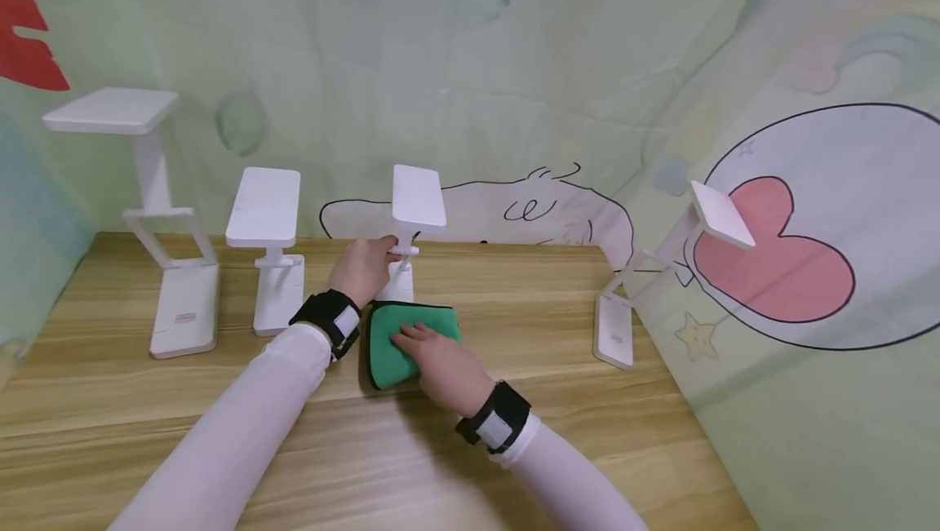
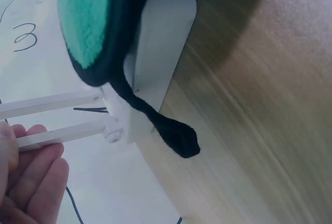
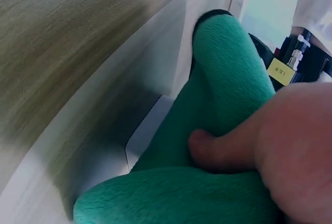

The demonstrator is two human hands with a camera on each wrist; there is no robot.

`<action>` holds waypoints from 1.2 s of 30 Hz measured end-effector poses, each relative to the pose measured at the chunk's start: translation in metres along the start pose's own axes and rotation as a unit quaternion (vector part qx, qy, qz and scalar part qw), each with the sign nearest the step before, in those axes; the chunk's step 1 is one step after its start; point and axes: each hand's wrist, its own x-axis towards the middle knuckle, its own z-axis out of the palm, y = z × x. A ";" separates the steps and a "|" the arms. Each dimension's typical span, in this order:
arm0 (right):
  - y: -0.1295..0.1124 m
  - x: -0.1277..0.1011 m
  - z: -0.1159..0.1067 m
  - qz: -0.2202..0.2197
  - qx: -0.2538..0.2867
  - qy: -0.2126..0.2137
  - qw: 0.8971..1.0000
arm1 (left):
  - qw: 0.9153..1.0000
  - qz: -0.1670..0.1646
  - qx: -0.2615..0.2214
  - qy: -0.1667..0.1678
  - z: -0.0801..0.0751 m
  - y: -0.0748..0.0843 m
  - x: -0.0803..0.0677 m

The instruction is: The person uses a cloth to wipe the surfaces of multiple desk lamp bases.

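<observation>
A white folding phone stand (image 1: 418,195) stands near the back edge of the wooden table, its top plate tilted. My left hand (image 1: 363,270) holds it by the folding arm, and the left wrist view shows the fingertips (image 2: 44,175) around one thin white bar (image 2: 62,135). In front of its base, my right hand (image 1: 450,369) grips a green cloth (image 1: 387,347) with black edging. The cloth hides part of the base. In the right wrist view the thumb (image 3: 218,150) presses into a fold. A black hanging loop (image 2: 179,137) dangles from the cloth's corner.
Two more white stands, a tall one (image 1: 185,303) and a shorter one (image 1: 279,294), are to the left. Another stand (image 1: 614,331) is at the right edge of the wooden table (image 1: 330,449). A printed curtain (image 1: 367,66) hangs behind and along the sides.
</observation>
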 end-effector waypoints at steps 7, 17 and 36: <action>0.002 0.003 -0.005 0.000 0.026 0.063 0.998 | 1.000 0.001 0.000 0.024 0.000 -0.007 -0.006; 0.003 0.002 -0.016 0.009 0.040 0.106 0.994 | 0.999 -0.028 0.001 0.041 -0.008 -0.009 -0.011; 0.024 0.001 -0.029 0.055 0.035 0.139 0.988 | 0.989 -0.071 0.123 0.047 -0.032 0.021 -0.041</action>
